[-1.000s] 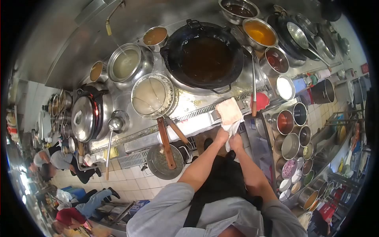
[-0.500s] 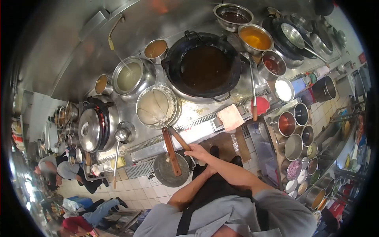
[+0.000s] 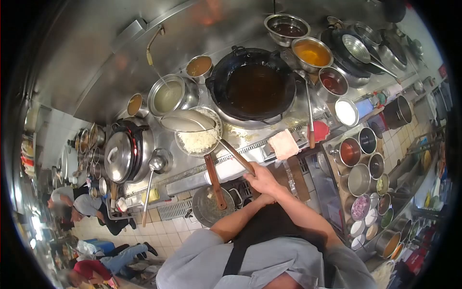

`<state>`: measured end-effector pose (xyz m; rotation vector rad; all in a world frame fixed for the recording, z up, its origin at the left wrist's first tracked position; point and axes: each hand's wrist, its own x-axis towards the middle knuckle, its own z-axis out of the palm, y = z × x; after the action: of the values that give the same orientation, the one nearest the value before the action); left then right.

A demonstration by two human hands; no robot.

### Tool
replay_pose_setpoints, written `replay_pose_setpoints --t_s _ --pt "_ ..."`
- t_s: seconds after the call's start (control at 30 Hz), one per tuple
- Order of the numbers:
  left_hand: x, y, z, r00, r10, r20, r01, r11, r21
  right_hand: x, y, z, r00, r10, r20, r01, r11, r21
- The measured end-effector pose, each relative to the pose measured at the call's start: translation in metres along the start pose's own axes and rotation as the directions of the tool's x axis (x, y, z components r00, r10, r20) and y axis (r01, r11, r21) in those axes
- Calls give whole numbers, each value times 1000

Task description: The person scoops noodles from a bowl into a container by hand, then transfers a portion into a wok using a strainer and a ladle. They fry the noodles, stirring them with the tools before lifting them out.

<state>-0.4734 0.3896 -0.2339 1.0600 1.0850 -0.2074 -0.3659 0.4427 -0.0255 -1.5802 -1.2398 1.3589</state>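
My right hand (image 3: 262,179) grips the wooden handle of a wide, round strainer (image 3: 185,120). The strainer is tilted on edge above a second mesh strainer holding white rice (image 3: 197,141). That lower strainer's long wooden handle (image 3: 214,180) hangs over the stove's front edge, across a grey pot (image 3: 202,212). The pot, below the edge, has a loop handle and a few pale bits inside. Crossed beneath my right forearm, my left hand (image 3: 267,200) is mostly covered, and its fingers are hidden.
Behind the strainers stands a large black wok (image 3: 255,91) of dark liquid, with a steel pot (image 3: 168,96) to its left. A ladle (image 3: 156,164) rests near a lidded pot (image 3: 120,156). Several ingredient containers (image 3: 359,180) line the right. Other people (image 3: 86,204) are at far left.
My right hand has moved right and a little up. The upper strainer, flat over the lower one before, is now tilted up, exposing the rice. The view has shifted slightly.
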Motion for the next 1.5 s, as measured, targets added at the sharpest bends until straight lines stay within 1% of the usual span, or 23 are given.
replay_pose_setpoints --t_s 0.03,0.23,0.27,0.3,0.4,0.43,0.5,0.6,0.63,0.73,0.83,0.87,1.0,1.1,1.13,1.17,1.2,1.23,1.27,1.3,1.4,1.47,1.5 --pt "2 6 5 1000 5 15 -5 1000 26 -4 7 -2 990 -77 -117 64 992 -113" --pt "16 44 49 981 32 192 -79 967 243 -104 24 -72 999 -34 7 29 935 355" --pt "19 50 61 968 31 250 -106 950 292 -129 44 -79 984 -149 -103 177 906 384" --pt "22 52 72 948 31 318 -141 933 331 -164 41 -97 980 -168 -106 198 858 474" --pt "29 62 103 873 2 488 -205 909 362 -263 75 -124 896 -137 -423 253 939 233" --pt "32 68 117 872 -43 488 -172 906 388 -319 28 -146 917 42 -397 153 882 446" --pt "25 77 161 910 -131 393 -82 873 481 -392 43 -149 759 -12 -651 127 983 130" --pt "22 82 225 876 -144 460 -144 832 535 -485 69 -125 412 -23 -911 167 985 50" --pt "28 79 247 853 -163 495 -178 801 571 -525 58 -119 408 151 -900 161 959 234" --pt "33 78 322 755 -247 607 -257 740 621 -594 66 -82 66 230 -971 6 973 231" --pt "-31 101 411 561 -241 792 -413 748 520 -627 75 -58 -68 395 -916 93 917 389" --pt "-65 113 441 477 -247 844 -442 762 473 -625 82 -51 -120 469 -875 274 863 425" --pt "-149 130 520 268 -265 926 -520 770 370 -622 99 -40 -166 608 -776 603 686 408" --pt "-179 123 543 184 -285 941 -467 817 339 -603 99 -45 -138 662 -737 816 498 295" --pt "-172 114 545 135 -324 936 -314 883 350 -597 101 -47 -140 669 -730 844 466 265" --pt "-185 120 545 162 -295 942 -291 898 331 -590 113 -46 -156 717 -679 865 431 257" --pt "-192 128 544 161 -286 945 -341 882 325 -581 125 -47 -224 671 -706 844 496 205" --pt "-182 129 542 78 -288 954 -378 877 296 -575 121 -55 -196 678 -709 881 440 177" --pt "-186 137 536 150 -313 938 -378 859 347 -566 114 -66 -257 632 -732 874 475 103" --pt "-176 123 536 63 -168 984 -314 933 179 -556 115 -76 -223 600 -768 875 470 114" --pt "-175 155 520 114 -88 990 -343 931 122 -528 120 -95 -169 586 -792 867 470 163" --pt "-169 184 498 182 -26 983 -380 920 95 -519 127 -109 35 425 -904 844 472 255" --pt "-173 207 480 269 5 963 -367 925 97 -514 130 -118 145 333 -932 828 474 299"
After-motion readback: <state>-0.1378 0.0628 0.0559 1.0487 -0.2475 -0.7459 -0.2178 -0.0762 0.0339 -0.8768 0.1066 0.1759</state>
